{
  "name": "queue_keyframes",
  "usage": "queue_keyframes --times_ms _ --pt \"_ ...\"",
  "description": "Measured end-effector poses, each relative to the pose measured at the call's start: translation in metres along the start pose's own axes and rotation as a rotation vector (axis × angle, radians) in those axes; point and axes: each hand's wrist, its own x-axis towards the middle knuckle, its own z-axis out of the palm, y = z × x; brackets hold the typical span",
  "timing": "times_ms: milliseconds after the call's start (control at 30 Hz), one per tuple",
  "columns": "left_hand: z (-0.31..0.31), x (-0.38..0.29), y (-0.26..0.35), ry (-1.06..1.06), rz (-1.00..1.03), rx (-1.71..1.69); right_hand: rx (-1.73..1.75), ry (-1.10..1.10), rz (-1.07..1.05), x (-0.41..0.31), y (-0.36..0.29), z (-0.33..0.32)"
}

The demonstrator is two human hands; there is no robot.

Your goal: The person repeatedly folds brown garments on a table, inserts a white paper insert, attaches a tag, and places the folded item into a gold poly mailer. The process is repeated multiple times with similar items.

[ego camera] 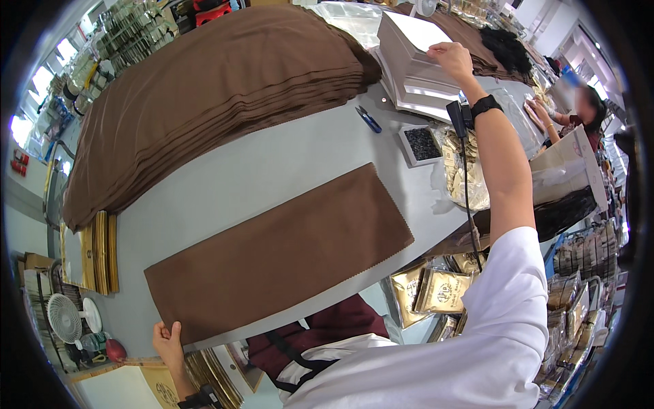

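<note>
A folded length of brown fabric with pinked edges (pixel 281 250) lies flat across the grey table (pixel 245 174). At its near left corner is my left hand (pixel 168 342), thumb on the cloth; whether the fingers pinch it I cannot tell. My right hand (pixel 452 59) reaches to the far right, fingertips pinching the edge of the top white sheet on a tall stack of white sheets (pixel 414 56). A large pile of folded brown fabric (pixel 219 92) fills the table's far side. Blue thread snips (pixel 369 119) lie between pile and stack.
A small box of black pieces (pixel 421 144) and a plastic bag of beige tags (pixel 462 168) lie at the right. Gold packets (pixel 444 291) sit below the table edge. Gold-edged packets (pixel 104 250) and a white fan (pixel 64 317) stand left. A co-worker (pixel 587 112) is at the far right.
</note>
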Motion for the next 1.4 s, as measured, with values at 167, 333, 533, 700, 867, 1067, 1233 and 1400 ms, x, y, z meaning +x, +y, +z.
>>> queue_keyframes --times_ms 167,333,533,700,867,1067,1233,1400 --pt "0.0 0.0 0.001 0.009 -0.016 0.033 0.036 0.024 -0.005 0.009 0.012 0.007" --pt "0.002 -0.003 0.013 0.07 0.054 0.12 -0.082 0.16 0.093 0.015 0.002 0.03" --pt "0.013 -0.01 0.045 0.277 0.444 0.338 0.363 0.353 -0.175 -0.046 -0.081 0.015" --pt "0.032 0.004 0.084 -0.299 -0.077 -0.758 0.782 -0.12 -0.769 -0.239 -0.191 0.025" --pt "0.054 0.012 0.103 -0.416 -0.234 -0.749 0.783 -0.539 -1.004 -0.378 -0.238 0.025" --pt "0.054 0.004 0.075 -0.248 -0.228 -0.481 0.599 -0.424 -0.522 -0.401 -0.174 0.022" --pt "0.027 0.001 0.048 -0.146 -0.209 -0.478 0.158 -0.204 -0.191 -0.39 -0.086 0.017" --pt "0.016 -0.002 0.029 -0.174 -0.245 -0.44 0.01 -0.372 -0.152 -0.388 -0.063 0.025"
